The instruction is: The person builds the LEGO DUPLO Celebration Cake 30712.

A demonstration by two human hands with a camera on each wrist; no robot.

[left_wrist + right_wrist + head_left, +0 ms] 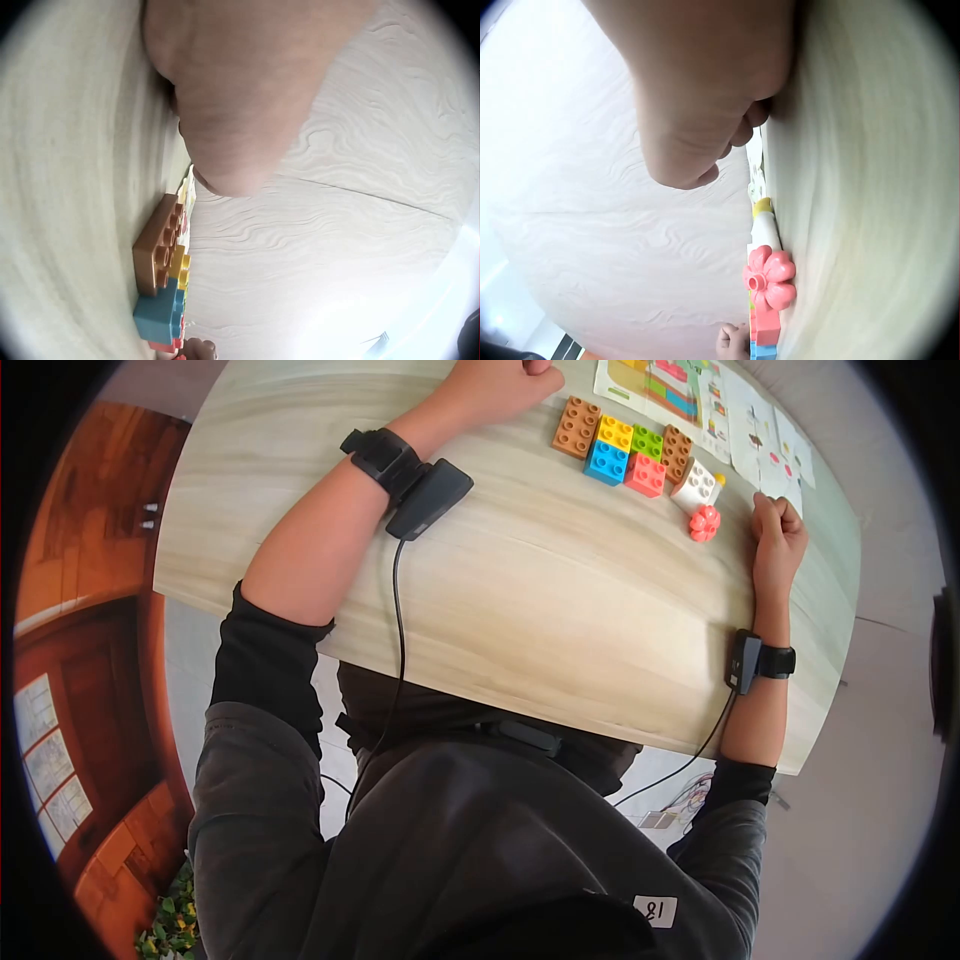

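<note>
Both hands rest on the table with curled fingers and nothing visible in them. The left hand (495, 390) lies left of a brown brick (577, 426), not touching it; its fingertips are hidden. The right hand (780, 545) lies right of a white piece with a yellow tip (695, 486) and a pink flower piece (704, 523), apart from both. Between the hands, yellow (614, 433), blue (606, 463), green (648, 440) and red (646, 475) bricks sit close together beside a second brown brick (677, 453). In the right wrist view the flower (769, 277) stands before the red brick (767, 326).
Printed picture sheets (670, 395) lie behind the bricks at the table's far side, and another sheet (765, 445) reaches close to the right hand. The wooden-patterned table (500, 580) has its near edge at the person's body. Cables (400, 620) run from both wrist cameras.
</note>
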